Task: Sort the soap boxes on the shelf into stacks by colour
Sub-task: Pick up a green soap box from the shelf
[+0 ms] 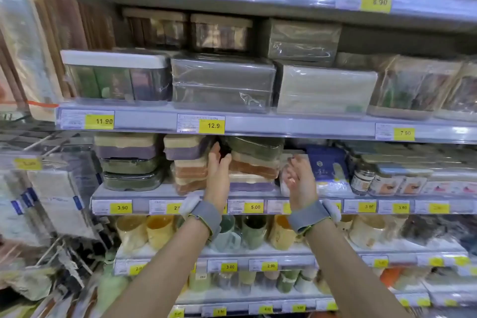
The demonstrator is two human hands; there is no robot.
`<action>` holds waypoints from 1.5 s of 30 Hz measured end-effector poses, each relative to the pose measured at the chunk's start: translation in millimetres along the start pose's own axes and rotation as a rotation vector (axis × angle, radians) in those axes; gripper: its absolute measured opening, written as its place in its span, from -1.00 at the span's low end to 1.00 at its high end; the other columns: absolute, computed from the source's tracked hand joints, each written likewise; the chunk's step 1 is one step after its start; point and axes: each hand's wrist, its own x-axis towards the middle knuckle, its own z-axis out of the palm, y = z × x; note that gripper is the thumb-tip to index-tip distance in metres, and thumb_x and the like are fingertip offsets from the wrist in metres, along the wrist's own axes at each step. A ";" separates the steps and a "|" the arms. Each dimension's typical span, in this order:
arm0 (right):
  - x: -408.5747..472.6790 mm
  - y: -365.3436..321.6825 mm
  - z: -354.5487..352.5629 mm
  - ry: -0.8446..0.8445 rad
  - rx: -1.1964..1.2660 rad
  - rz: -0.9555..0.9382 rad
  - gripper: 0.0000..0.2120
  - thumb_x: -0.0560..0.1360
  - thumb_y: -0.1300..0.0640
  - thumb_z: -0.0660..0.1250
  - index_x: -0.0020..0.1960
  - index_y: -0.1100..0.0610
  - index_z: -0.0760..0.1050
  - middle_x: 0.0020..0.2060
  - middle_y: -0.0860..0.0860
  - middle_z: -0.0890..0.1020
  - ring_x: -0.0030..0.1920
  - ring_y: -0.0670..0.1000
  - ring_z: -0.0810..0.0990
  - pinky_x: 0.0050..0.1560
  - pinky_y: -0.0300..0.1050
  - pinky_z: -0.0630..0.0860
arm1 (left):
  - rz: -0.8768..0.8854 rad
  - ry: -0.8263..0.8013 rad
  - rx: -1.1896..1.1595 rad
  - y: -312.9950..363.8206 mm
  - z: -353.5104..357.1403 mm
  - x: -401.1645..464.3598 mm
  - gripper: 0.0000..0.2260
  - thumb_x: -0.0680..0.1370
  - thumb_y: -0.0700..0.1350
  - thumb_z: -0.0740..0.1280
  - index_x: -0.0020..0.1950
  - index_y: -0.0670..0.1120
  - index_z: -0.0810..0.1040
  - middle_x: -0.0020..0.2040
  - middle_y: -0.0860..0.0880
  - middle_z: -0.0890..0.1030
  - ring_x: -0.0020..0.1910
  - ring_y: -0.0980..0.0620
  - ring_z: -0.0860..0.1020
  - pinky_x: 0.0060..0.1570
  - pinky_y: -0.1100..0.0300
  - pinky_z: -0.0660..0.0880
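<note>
Soap boxes (129, 160) stand in mixed-colour stacks on the shelf (160, 195): one stack left of both hands, two flanking the left hand (218, 170), whose spread fingers reach between them. Right hand (299, 178) hovers open, empty, beside the right-hand stack (254, 162).

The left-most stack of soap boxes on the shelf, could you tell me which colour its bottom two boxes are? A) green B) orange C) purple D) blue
A: in the left-most stack, the two lowest boxes are dark green, beneath a purple box with a cream lid; the orange boxes sit in the next stack, by the left hand.
</note>
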 end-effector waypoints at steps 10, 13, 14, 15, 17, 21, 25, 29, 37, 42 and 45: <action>2.4 3.7 12.5 -0.163 -0.267 -0.167 -0.53 0.53 0.22 0.32 0.41 0.03 0.34 0.20 -0.08 0.55 0.22 -0.10 0.52 0.17 -0.23 0.47 | -0.110 -0.023 0.043 0.0 5.8 33.0 -0.52 0.65 0.10 0.10 0.58 0.15 0.13 0.55 0.04 0.28 0.50 -0.07 0.26 0.48 -0.15 0.21; 2.4 7.4 10.0 -0.216 -0.304 -0.179 -0.45 0.51 0.20 0.35 0.45 -0.02 0.30 0.37 0.01 0.46 0.40 0.01 0.39 0.40 -0.04 0.36 | -0.121 -0.024 0.025 -2.5 6.9 41.2 -0.51 0.66 0.13 0.07 0.59 0.14 0.12 0.57 0.04 0.24 0.55 -0.06 0.20 0.53 -0.12 0.10; 2.1 7.5 10.3 -0.223 -0.311 -0.178 -0.44 0.52 0.22 0.35 0.46 -0.04 0.29 0.39 0.00 0.44 0.42 -0.01 0.38 0.42 -0.03 0.33 | -0.119 -0.027 0.025 -1.5 7.8 42.0 -0.51 0.66 0.14 0.06 0.59 0.14 0.11 0.58 0.04 0.23 0.56 -0.07 0.18 0.54 -0.12 0.08; 1.9 6.8 11.0 -0.231 -0.317 -0.178 -0.44 0.52 0.24 0.34 0.46 -0.04 0.28 0.40 -0.02 0.43 0.41 -0.04 0.38 0.43 -0.04 0.32 | -0.120 -0.019 0.027 -1.0 8.7 43.2 -0.50 0.65 0.16 0.06 0.59 0.15 0.12 0.58 0.03 0.24 0.56 -0.07 0.18 0.54 -0.12 0.07; 1.5 7.7 13.0 -0.247 -0.321 -0.183 -0.42 0.52 0.27 0.33 0.47 -0.03 0.26 0.40 -0.03 0.44 0.39 -0.07 0.41 0.41 -0.09 0.34 | -0.144 0.016 0.036 -1.3 8.3 44.4 -0.43 0.56 0.31 0.08 0.56 0.20 0.17 0.57 0.04 0.26 0.55 -0.10 0.19 0.52 -0.17 0.08; 3.4 8.7 15.1 -0.240 -0.324 -0.186 -0.41 0.51 0.32 0.32 0.47 0.03 0.26 0.37 0.01 0.46 0.34 -0.06 0.46 0.33 -0.18 0.39 | -0.215 0.048 -0.033 -11.7 8.5 54.6 -0.18 0.27 0.53 0.13 0.49 0.25 0.28 0.54 0.06 0.33 0.54 -0.10 0.23 0.51 -0.16 0.12; 10.1 8.5 14.2 -0.206 -0.280 -0.164 -0.45 0.51 0.33 0.33 0.44 0.04 0.32 0.37 -0.01 0.48 0.32 -0.10 0.47 0.38 -0.10 0.39 | -0.241 0.027 -0.119 -13.3 7.8 59.0 -0.11 0.24 0.49 0.21 0.52 0.17 0.30 0.53 0.09 0.34 0.53 -0.02 0.25 0.53 -0.09 0.14; 11.9 8.8 13.9 -0.205 -0.255 -0.163 -0.43 0.41 0.22 0.39 0.40 0.01 0.38 0.36 0.02 0.48 0.39 0.00 0.43 0.44 0.10 0.32 | -0.211 -0.016 -0.109 -3.1 7.0 50.4 -0.18 0.35 0.42 0.19 0.55 0.11 0.26 0.54 0.09 0.32 0.51 0.02 0.27 0.50 0.01 0.16; -2.5 3.9 1.6 -0.241 -0.256 -0.272 -0.50 0.47 0.26 0.34 0.39 0.10 0.37 0.35 0.10 0.50 0.39 0.09 0.42 0.43 0.11 0.32 | 0.068 -0.116 -0.009 -1.8 -4.2 15.7 -0.59 0.63 -0.29 0.18 0.42 0.06 0.36 0.37 0.09 0.44 0.43 0.12 0.36 0.41 0.18 0.28; -15.5 3.8 -4.1 -0.242 -0.211 -0.274 -0.56 0.54 0.35 0.25 0.38 0.09 0.36 0.28 -0.08 0.54 0.25 -0.22 0.52 0.22 -0.26 0.49 | 0.153 -0.165 0.008 -1.9 -13.4 -7.7 -0.56 0.62 -0.37 0.14 0.43 0.01 0.36 0.39 0.07 0.46 0.43 0.13 0.38 0.41 0.18 0.33; -23.8 7.6 -11.8 -0.234 -0.203 -0.245 -0.57 0.55 0.33 0.26 0.37 0.04 0.38 0.20 -0.24 0.52 0.18 -0.36 0.51 0.05 -0.37 0.50 | 0.173 -0.139 0.037 -3.8 -22.7 -18.6 -0.61 0.63 -0.34 0.16 0.40 -0.03 0.44 0.32 0.12 0.54 0.27 0.32 0.50 0.26 0.37 0.44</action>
